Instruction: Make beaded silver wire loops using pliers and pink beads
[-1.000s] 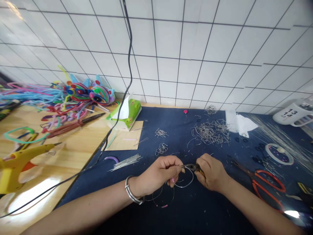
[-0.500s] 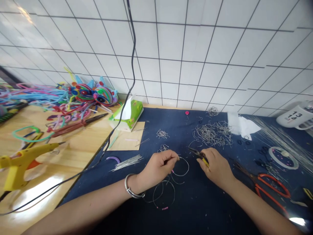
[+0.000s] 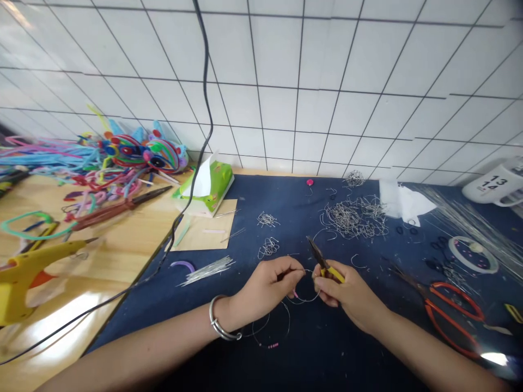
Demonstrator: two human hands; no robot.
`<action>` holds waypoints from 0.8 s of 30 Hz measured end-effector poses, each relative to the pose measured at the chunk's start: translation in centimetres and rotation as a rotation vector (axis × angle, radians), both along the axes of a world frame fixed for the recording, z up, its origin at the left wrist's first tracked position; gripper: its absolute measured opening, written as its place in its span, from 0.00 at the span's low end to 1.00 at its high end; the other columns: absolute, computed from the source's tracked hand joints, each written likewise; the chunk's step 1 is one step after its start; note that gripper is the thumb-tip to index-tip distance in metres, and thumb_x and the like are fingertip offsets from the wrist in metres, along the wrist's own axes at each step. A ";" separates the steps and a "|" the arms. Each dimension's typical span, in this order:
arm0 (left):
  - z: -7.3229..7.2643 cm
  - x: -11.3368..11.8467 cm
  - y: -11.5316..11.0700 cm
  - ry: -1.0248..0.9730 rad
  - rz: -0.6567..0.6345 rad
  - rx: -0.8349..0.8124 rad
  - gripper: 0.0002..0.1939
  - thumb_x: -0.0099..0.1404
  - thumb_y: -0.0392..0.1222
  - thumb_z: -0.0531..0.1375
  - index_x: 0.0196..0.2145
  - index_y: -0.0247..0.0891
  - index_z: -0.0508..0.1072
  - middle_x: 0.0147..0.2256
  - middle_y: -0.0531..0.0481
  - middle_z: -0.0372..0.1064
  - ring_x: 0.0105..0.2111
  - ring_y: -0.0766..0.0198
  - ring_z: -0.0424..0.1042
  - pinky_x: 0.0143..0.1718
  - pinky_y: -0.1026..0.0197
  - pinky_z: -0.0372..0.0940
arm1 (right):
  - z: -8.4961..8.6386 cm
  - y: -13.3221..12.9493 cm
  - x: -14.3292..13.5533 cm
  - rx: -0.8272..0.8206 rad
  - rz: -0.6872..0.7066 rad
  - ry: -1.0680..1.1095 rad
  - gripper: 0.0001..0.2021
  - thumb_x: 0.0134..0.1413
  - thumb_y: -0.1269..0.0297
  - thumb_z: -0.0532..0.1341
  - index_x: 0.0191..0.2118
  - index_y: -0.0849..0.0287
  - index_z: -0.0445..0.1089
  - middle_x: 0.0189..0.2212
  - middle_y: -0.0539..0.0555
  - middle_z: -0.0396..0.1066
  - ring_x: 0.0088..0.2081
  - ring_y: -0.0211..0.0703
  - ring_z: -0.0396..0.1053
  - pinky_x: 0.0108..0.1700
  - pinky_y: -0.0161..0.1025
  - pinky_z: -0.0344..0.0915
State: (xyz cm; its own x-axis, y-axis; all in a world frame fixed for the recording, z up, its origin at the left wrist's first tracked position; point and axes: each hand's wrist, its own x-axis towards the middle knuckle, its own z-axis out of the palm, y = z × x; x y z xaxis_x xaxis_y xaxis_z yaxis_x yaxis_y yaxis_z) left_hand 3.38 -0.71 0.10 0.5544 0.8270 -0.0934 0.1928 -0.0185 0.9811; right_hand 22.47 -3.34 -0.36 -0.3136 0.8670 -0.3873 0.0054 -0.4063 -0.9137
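Note:
Between thumb and fingertips, my left hand pinches a thin wire loop that carries a pink bead or two. A silver bangle circles my left wrist. Yellow-handled pliers rest in my right hand, their dark jaws pointing up and away from me. The fingertips of my right hand meet the wire loop's right side. Below my left hand, another wire loop with several pink beads lies on the dark blue cloth.
Tangled wire pieces lie beyond my right hand. To the right are orange-handled scissors, a white ring-shaped dish and a white mug. Straight wires, a tissue pack and a yellow glue gun are on the left.
My right hand has moved left to the wire loop, and the pliers' jaws have turned upward. A short curved wire now lies right of the pliers. The camera view has shifted slightly.

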 end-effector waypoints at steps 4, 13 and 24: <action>-0.2 0.2 -0.2 -0.218 -0.038 -0.293 0.09 0.62 0.42 0.55 0.34 0.34 0.69 0.29 0.48 0.69 0.30 0.66 0.67 0.30 0.65 0.60 | -0.4 -0.2 0.0 0.026 -0.087 0.104 0.08 0.51 0.61 0.59 0.35 0.59 0.62 0.23 0.46 0.59 0.22 0.31 0.56 0.21 0.30 0.53; -0.3 0.5 -0.7 -0.455 -0.112 -0.548 0.06 0.59 0.38 0.59 0.35 0.33 0.71 0.38 0.44 0.70 0.37 0.64 0.67 0.37 0.62 0.59 | -0.8 -0.4 0.0 0.005 -0.131 0.144 0.09 0.50 0.61 0.59 0.34 0.59 0.61 0.23 0.46 0.61 0.22 0.33 0.61 0.23 0.33 0.62; -0.9 0.8 -0.7 -0.471 -0.051 -0.502 0.05 0.62 0.38 0.57 0.30 0.34 0.66 0.28 0.49 0.69 0.33 0.64 0.68 0.40 0.58 0.59 | -1.0 -0.6 0.2 0.029 -0.103 0.159 0.12 0.50 0.57 0.59 0.36 0.59 0.62 0.26 0.48 0.64 0.24 0.34 0.64 0.23 0.33 0.63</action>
